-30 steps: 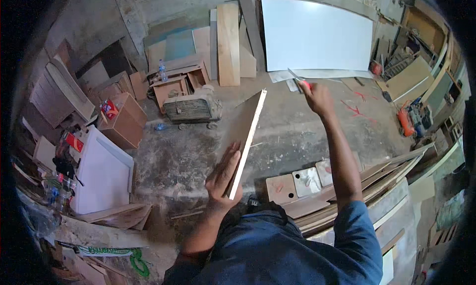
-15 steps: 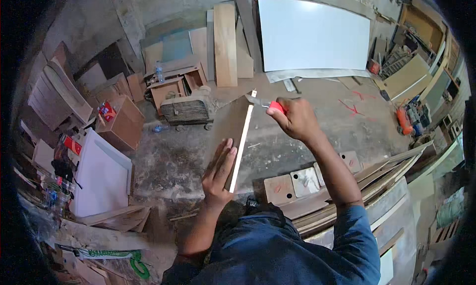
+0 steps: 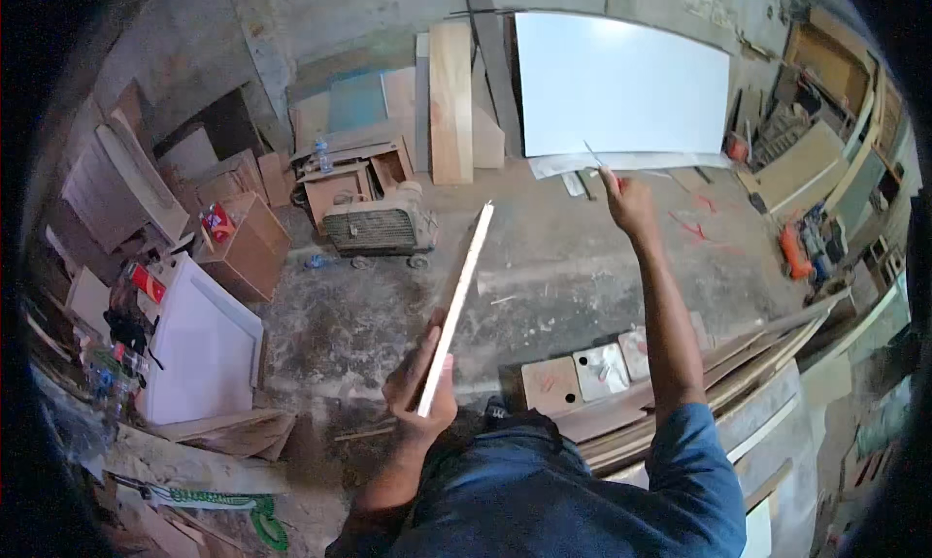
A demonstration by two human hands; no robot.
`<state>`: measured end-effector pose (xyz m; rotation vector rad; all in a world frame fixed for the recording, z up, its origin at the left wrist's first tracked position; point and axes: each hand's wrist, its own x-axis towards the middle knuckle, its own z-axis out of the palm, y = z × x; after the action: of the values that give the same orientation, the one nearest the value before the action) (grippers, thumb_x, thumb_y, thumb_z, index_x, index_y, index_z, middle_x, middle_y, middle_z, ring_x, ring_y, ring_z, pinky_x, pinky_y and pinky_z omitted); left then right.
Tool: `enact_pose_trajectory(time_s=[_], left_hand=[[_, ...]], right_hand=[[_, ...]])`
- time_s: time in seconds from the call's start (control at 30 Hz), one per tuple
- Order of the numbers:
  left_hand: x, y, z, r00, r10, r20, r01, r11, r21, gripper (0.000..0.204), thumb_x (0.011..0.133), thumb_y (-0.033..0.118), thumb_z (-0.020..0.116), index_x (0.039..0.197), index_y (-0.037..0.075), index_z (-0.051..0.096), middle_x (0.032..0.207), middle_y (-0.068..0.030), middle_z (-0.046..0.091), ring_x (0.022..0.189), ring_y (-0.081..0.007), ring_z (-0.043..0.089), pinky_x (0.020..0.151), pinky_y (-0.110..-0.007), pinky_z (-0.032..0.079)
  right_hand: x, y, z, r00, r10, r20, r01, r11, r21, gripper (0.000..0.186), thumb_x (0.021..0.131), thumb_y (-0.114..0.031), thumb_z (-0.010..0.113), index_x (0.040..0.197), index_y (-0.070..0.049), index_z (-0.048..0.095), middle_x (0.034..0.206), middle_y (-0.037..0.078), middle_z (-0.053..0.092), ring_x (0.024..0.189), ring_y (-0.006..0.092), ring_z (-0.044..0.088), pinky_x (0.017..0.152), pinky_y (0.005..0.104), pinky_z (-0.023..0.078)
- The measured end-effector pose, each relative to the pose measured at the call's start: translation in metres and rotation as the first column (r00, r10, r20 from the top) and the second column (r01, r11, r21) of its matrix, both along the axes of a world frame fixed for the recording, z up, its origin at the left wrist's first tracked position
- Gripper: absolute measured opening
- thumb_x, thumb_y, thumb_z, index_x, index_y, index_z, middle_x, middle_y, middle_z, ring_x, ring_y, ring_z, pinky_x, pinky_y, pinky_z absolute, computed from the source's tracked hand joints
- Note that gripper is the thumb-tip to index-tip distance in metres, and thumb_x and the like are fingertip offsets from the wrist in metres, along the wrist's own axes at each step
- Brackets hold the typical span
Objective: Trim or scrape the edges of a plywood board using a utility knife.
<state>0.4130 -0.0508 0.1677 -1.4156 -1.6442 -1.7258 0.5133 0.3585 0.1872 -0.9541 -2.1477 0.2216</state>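
My left hand (image 3: 408,381) is closed round the lower end of a flat wooden board (image 3: 454,311), with fingers on one face and the thumb side on the other. The board stands tilted, its pale narrow edge turned up toward me. My right hand (image 3: 634,212) is raised ahead and to the right, apart from the board. It grips a scraper (image 3: 593,152) whose thin blade points up and left. Only a little of its red handle shows past the fist.
Beyond the board stands a wheeled compressor-like machine (image 3: 381,225). A big white panel (image 3: 626,87) leans on the far wall. Stacked planks (image 3: 718,359) and square plates with holes (image 3: 551,383) lie at near right; a white cabinet-like piece (image 3: 206,340) is at left.
My right hand has drawn the scraper off the board's top end, moving right and away. The board has turned from showing its broad face to nearly edge-on, and its top has dropped slightly.
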Motion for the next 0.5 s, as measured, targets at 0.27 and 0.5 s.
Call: enact_pose_trajectory(time_s=[0.27, 0.5], left_hand=[[-0.039, 0.01, -0.024, 0.75, -0.146, 0.645, 0.017, 0.979, 0.201, 0.026, 0.09, 0.005, 0.063, 0.115, -0.005, 0.063, 0.108, -0.0087, 0.068, 0.097, -0.021, 0.065, 0.087, -0.033, 0.05], [-0.057, 0.016, -0.033, 0.415, -0.451, 0.79, 0.166, 0.891, 0.422, 0.044, 0.085, 0.011, 0.067, 0.126, 0.001, 0.056, 0.124, -0.0107, 0.061, 0.114, -0.0222, 0.057, 0.099, -0.038, 0.043]], right_hand=[[-0.011, -0.104, 0.021, 0.983, 0.171, -0.061, -0.179, 0.966, -0.184, 0.064, 0.092, -0.054, 0.058, 0.067, 0.005, 0.062, 0.056, 0.026, 0.052, 0.053, 0.0401, 0.057, 0.053, 0.0473, 0.043], [-0.001, -0.117, 0.019, 0.888, 0.376, -0.264, -0.459, 0.752, -0.472, 0.041, 0.088, -0.039, 0.071, 0.076, -0.001, 0.064, 0.058, 0.002, 0.057, 0.056, 0.0113, 0.041, 0.051, 0.0348, 0.038]])
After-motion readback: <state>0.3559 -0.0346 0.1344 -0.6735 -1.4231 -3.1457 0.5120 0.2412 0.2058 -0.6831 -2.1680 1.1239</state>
